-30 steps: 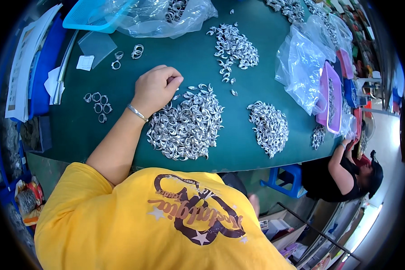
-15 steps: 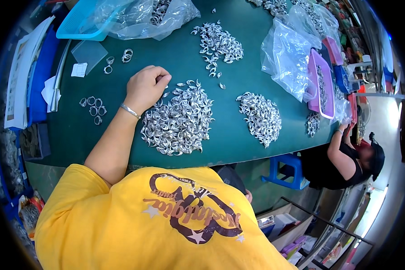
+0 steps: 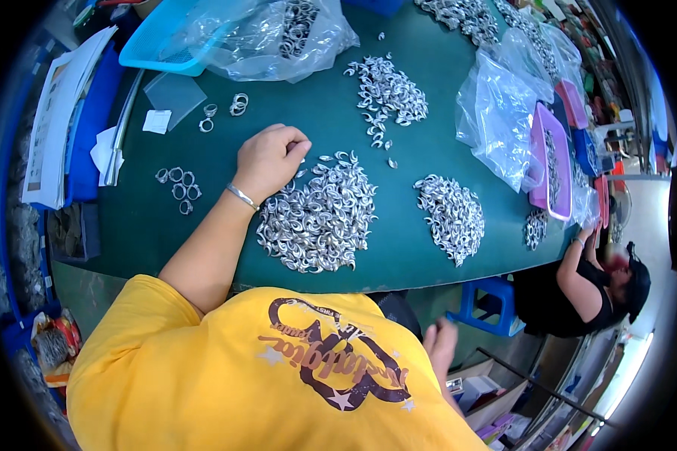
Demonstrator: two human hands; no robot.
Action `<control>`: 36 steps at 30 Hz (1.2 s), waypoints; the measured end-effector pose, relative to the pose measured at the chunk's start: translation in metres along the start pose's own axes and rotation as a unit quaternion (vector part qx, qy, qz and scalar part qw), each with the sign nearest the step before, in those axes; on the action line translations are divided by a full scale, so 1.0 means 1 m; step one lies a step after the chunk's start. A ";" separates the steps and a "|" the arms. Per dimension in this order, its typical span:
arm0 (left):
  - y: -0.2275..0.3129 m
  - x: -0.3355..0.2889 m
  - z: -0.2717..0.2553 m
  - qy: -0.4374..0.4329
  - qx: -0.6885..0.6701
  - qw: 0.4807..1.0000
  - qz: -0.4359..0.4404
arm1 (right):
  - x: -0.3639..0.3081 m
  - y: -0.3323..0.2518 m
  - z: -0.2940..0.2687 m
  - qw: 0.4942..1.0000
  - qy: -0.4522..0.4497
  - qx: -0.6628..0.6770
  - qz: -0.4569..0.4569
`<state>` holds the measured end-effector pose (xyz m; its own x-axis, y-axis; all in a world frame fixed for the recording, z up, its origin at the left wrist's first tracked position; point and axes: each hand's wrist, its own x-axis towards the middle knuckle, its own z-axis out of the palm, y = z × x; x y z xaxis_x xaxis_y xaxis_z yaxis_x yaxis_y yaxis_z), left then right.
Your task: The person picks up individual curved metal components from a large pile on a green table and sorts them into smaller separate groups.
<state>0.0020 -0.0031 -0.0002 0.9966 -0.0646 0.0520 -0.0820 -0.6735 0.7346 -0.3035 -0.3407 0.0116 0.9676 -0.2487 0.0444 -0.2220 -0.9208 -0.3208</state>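
Note:
My left hand rests on the green table, its fingers curled into a loose fist. Whatever it may hold is hidden. Right beside it lies a large pile of small silvery crescent-shaped metal pieces. My right hand hangs below the table's front edge, at the right side of my yellow shirt. Motion blurs its fingers. A smaller pile of crescent pieces sits to the right, and another heap lies farther back. Several metal rings are grouped left of my left forearm.
A blue basket and a clear plastic bag stand at the back left. On the right are another plastic bag and a purple tray. Another person works at the far right, beside a blue stool.
My right hand has come up into fuller view below the table edge. My left hand stays beside the large pile. The whole view has shifted slightly.

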 end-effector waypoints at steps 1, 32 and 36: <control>-0.001 -0.001 0.001 0.003 0.001 1.000 0.003 | 0.034 -0.018 -0.014 0.999 0.019 0.035 -0.025; -0.004 0.002 0.000 0.018 0.017 0.999 0.021 | 0.238 -0.145 0.067 0.952 0.107 0.064 -0.280; -0.005 0.000 0.000 0.017 0.010 1.000 0.008 | 0.246 -0.111 0.026 0.949 0.186 0.074 -0.243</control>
<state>0.0029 -0.0001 -0.0041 0.9950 -0.0505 0.0861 -0.0971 -0.6866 0.7205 -0.0374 -0.2922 0.0330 0.8365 0.0799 0.5422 0.2847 -0.9087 -0.3053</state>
